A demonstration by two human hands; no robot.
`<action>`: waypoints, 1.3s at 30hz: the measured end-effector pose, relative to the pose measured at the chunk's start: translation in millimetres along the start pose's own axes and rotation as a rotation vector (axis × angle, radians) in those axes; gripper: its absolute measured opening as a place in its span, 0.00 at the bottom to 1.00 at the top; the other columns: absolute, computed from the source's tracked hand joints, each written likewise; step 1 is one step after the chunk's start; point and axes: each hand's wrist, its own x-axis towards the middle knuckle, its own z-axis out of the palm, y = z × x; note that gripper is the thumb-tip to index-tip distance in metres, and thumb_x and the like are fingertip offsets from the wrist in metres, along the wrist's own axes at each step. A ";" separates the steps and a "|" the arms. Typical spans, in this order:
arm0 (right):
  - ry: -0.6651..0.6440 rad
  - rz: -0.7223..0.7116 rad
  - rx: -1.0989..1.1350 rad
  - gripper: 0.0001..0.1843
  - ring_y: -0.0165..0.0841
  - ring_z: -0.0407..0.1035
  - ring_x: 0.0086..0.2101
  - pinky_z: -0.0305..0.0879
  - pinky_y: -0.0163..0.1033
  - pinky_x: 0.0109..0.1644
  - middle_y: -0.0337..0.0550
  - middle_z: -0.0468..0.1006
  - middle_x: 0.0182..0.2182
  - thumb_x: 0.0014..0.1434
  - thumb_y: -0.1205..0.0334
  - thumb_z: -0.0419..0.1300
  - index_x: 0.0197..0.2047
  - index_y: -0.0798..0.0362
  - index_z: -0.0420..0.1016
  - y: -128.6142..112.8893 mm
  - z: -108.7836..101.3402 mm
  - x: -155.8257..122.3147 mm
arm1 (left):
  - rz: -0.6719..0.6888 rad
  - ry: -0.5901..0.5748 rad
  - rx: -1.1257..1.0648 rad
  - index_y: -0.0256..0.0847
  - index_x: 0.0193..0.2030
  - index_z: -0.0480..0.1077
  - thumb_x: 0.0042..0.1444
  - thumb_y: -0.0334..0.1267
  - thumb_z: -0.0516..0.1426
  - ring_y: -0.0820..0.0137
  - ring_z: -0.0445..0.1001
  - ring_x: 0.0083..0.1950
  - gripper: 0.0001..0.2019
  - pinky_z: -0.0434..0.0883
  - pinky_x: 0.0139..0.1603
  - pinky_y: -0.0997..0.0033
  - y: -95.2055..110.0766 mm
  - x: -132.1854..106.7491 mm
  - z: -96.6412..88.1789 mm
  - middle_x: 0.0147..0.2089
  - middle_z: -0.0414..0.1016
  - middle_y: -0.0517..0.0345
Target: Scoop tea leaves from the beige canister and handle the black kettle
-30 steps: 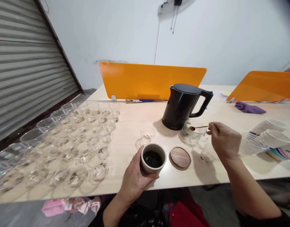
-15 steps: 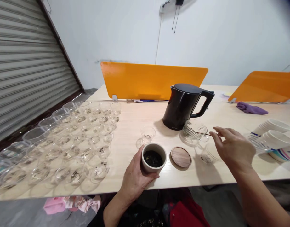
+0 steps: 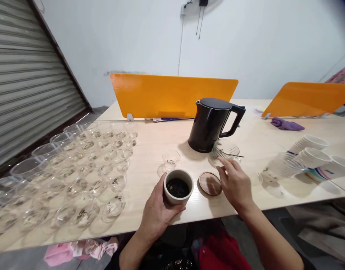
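Note:
My left hand (image 3: 158,210) is wrapped round a pale ceramic jar (image 3: 167,198) with dark loose tea leaves (image 3: 177,187) inside. My right hand (image 3: 236,184) hovers by the right edge of a round wooden lid (image 3: 209,183), thumb and forefinger apart and nothing visible in them. Beyond it stands a ribbed glass cup (image 3: 225,149) with a thin stick (image 3: 232,155) lying across it. One clear plastic cup (image 3: 171,160), holding a few dark leaves, stands just behind the jar.
Rows of clear plastic cups (image 3: 85,180) with leaves in them fill the table's left side. A black electric kettle (image 3: 208,125) stands behind the glass cup. Stacked cups (image 3: 312,157) lie at the right, near a purple cloth (image 3: 287,123). Orange dividers (image 3: 172,95) stand at the back.
My right hand has let go of the thin stick, which now rests on the glass cup, and has moved left to the wooden lid. My left hand keeps holding the jar.

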 end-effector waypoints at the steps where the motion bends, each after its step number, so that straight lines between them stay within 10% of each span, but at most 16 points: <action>1: -0.022 0.022 -0.003 0.16 0.43 0.79 0.43 0.75 0.46 0.44 0.53 0.81 0.50 0.70 0.63 0.55 0.58 0.54 0.76 -3.1 7.1 2.8 | 0.003 -0.001 0.004 0.49 0.76 0.52 0.50 0.49 0.72 0.50 0.64 0.73 0.50 0.62 0.73 0.45 -1.0 -0.2 0.2 0.72 0.66 0.47; 7: 0.006 0.044 0.188 0.16 0.35 0.77 0.32 0.72 0.40 0.37 0.46 0.83 0.41 0.71 0.58 0.56 0.57 0.51 0.77 -13.9 -18.0 12.9 | -0.001 -0.012 0.019 0.46 0.75 0.53 0.51 0.51 0.71 0.48 0.63 0.74 0.49 0.61 0.73 0.43 -3.3 0.2 0.6 0.73 0.65 0.44; 11: 0.206 0.236 0.009 0.17 0.37 0.77 0.31 0.70 0.43 0.39 0.45 0.84 0.37 0.69 0.50 0.58 0.52 0.49 0.81 29.8 -62.5 42.0 | -0.015 -0.013 0.028 0.46 0.75 0.53 0.50 0.50 0.71 0.47 0.65 0.73 0.49 0.62 0.72 0.44 -2.6 0.5 0.8 0.72 0.67 0.44; 13: 0.099 0.340 -0.119 0.17 0.41 0.78 0.34 0.68 0.44 0.39 0.45 0.85 0.35 0.67 0.49 0.58 0.49 0.49 0.82 61.6 -70.8 66.2 | -0.018 -0.013 0.033 0.47 0.75 0.53 0.51 0.50 0.71 0.48 0.64 0.73 0.49 0.62 0.72 0.44 -3.6 0.1 1.1 0.72 0.66 0.44; 18: -0.505 0.553 -0.220 0.21 0.42 0.77 0.38 0.62 0.41 0.35 0.48 0.85 0.35 0.67 0.47 0.55 0.48 0.51 0.84 111.9 -47.5 112.8 | 0.003 -0.023 0.028 0.50 0.76 0.51 0.53 0.51 0.69 0.47 0.64 0.73 0.49 0.61 0.72 0.41 -10.9 -2.0 2.8 0.73 0.65 0.46; 22: -0.710 0.598 -0.184 0.25 0.37 0.76 0.35 0.61 0.38 0.34 0.48 0.86 0.37 0.67 0.42 0.56 0.42 0.52 0.85 123.2 -17.5 120.3 | 0.015 0.006 -0.005 0.52 0.76 0.52 0.53 0.50 0.69 0.47 0.64 0.73 0.47 0.60 0.73 0.40 -14.6 -3.5 5.2 0.73 0.66 0.48; 27: -0.756 0.599 -0.188 0.22 0.35 0.75 0.33 0.62 0.37 0.36 0.48 0.84 0.31 0.64 0.46 0.61 0.29 0.53 0.84 129.4 1.9 117.4 | 0.012 0.014 0.013 0.51 0.76 0.52 0.52 0.54 0.69 0.47 0.66 0.72 0.48 0.62 0.72 0.40 -13.5 -3.6 5.9 0.72 0.67 0.47; 39: -0.662 0.696 -0.358 0.12 0.41 0.77 0.44 0.68 0.40 0.42 0.55 0.84 0.41 0.58 0.63 0.62 0.41 0.53 0.87 146.9 3.8 124.5 | 0.006 0.019 0.009 0.52 0.75 0.53 0.52 0.52 0.69 0.48 0.66 0.72 0.47 0.63 0.72 0.43 -10.7 -4.0 5.2 0.72 0.67 0.50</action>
